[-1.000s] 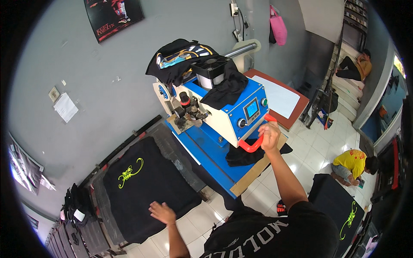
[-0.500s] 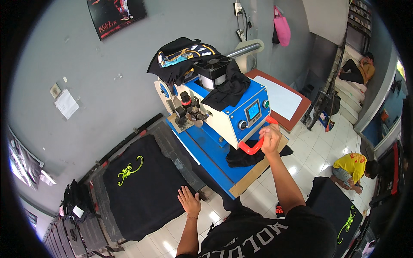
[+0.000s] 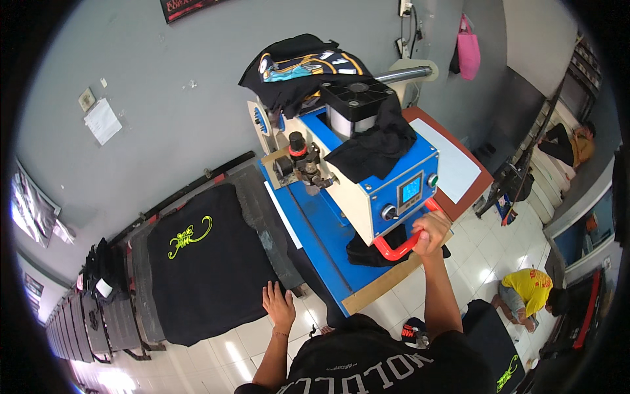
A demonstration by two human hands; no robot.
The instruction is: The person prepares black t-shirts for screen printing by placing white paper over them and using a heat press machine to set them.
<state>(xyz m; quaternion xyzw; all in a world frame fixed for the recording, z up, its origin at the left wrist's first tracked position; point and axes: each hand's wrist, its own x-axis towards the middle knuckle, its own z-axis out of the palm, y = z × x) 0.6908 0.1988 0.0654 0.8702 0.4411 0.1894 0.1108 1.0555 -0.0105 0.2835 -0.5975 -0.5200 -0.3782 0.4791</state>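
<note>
My right hand (image 3: 431, 234) is wrapped round the red handle (image 3: 395, 251) on the front of a blue and cream heat press machine (image 3: 357, 197). Dark cloth (image 3: 367, 249) lies beneath the press head, partly hidden by it. My left hand (image 3: 279, 307) rests with its fingers stretched out at the right edge of a black T-shirt (image 3: 209, 276). That shirt lies flat over a board and bears a neon yellow-green design near its far end.
Black garments (image 3: 302, 69) drape over the machine. A brown board with white paper (image 3: 453, 172) stands behind it. Dark boards (image 3: 118, 322) line the left. Another printed black shirt (image 3: 489, 345) lies at lower right. A person in yellow (image 3: 527, 290) crouches nearby; another (image 3: 577, 150) sits on stairs.
The view has shifted, so the wall and machine appear displaced. My right hand keeps its grip on the handle, and my left hand stays at the shirt's edge.
</note>
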